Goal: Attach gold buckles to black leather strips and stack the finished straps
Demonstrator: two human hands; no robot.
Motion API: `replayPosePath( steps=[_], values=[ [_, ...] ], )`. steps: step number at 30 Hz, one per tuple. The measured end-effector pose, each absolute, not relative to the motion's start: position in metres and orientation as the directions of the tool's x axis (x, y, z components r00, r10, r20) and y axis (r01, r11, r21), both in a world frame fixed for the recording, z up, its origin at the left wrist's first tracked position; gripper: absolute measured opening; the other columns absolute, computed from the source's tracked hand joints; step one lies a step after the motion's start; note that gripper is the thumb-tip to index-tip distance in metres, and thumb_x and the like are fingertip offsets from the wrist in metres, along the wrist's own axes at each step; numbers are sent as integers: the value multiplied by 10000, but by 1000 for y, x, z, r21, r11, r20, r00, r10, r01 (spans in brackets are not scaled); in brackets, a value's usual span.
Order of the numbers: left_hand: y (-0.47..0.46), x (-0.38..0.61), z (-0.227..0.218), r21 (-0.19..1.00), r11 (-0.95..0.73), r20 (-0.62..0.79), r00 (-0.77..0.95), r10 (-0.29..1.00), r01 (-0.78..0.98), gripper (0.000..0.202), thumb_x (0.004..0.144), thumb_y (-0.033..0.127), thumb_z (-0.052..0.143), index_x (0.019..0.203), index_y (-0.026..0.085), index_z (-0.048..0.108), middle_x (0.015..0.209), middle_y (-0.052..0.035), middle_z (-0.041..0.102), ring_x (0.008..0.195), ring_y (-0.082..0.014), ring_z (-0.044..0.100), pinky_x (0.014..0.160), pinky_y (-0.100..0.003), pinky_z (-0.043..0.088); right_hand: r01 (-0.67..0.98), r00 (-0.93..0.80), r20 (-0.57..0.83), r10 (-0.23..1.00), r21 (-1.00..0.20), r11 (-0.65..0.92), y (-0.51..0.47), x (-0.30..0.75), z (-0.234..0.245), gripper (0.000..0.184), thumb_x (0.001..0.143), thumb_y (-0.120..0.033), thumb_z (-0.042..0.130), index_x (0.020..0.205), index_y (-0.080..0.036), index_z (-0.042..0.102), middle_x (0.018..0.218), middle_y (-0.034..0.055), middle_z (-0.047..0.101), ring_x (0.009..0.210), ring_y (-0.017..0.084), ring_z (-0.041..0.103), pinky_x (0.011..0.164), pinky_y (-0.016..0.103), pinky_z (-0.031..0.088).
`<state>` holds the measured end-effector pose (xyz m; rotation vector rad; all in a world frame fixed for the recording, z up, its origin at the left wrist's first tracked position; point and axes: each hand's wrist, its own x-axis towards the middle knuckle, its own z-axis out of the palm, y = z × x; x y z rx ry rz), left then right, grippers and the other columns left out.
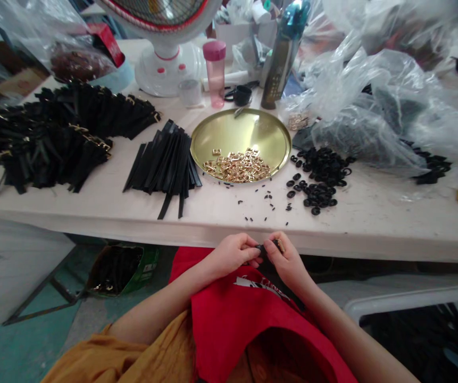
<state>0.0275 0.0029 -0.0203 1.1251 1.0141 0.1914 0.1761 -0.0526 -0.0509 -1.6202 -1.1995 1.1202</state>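
In front of the table edge, above my lap, both hands meet over a black strap (pixel 265 254). My left hand (pixel 236 252) pinches one part of it with thumb and fingers. Closed around the other part is my right hand (pixel 286 260), with a small gold buckle (pixel 279 245) showing at its fingers. My fingers hide most of the strap. Beyond them on the table, a round gold tray (pixel 229 130) holds a heap of small gold buckles (pixel 244 166). A stack of flat black straps (pixel 167 165) lies left of the tray, and black rings (pixel 322 170) are piled to its right.
Bundles of straps with buckles (pixel 49 127) cover the table's left side. A fan (pixel 165 58), a pink bottle (pixel 215 74) and a tall dark bottle (pixel 282 58) stand at the back. Plastic bags (pixel 372 111) fill the right. Tiny black bits (pixel 266 197) lie scattered before the tray.
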Motion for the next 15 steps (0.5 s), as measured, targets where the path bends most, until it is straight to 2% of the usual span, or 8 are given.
replayPosePath(
  steps=[7, 11, 15],
  values=[
    [-8, 23, -23, 773, 585, -566, 682, 463, 244, 264, 702, 338, 615, 826, 117, 539, 721, -43, 649, 590, -110, 596, 580, -224, 451, 115, -128, -316, 940, -946, -302, -62, 191, -40, 245, 797, -452, 455, 772, -214, 405, 528, -76, 346, 456, 84, 308, 422, 221, 241],
    [-12, 26, -24, 782, 585, -562, 650, 511, 216, 237, 737, 326, 556, 839, 114, 525, 723, -40, 630, 584, -91, 575, 589, -211, 438, 179, -5, -256, 967, -951, -251, -64, 187, -42, 233, 800, -434, 459, 761, -207, 425, 569, -58, 379, 503, 92, 351, 460, 227, 283],
    [-6, 22, -18, 828, 406, -553, 677, 485, 386, 183, 778, 292, 430, 794, 127, 509, 698, -18, 589, 563, -93, 531, 556, -217, 413, 187, 159, -211, 965, -953, -239, -64, 175, -51, 226, 808, -429, 446, 768, -206, 433, 594, -50, 383, 519, 98, 355, 477, 233, 297]
  ],
)
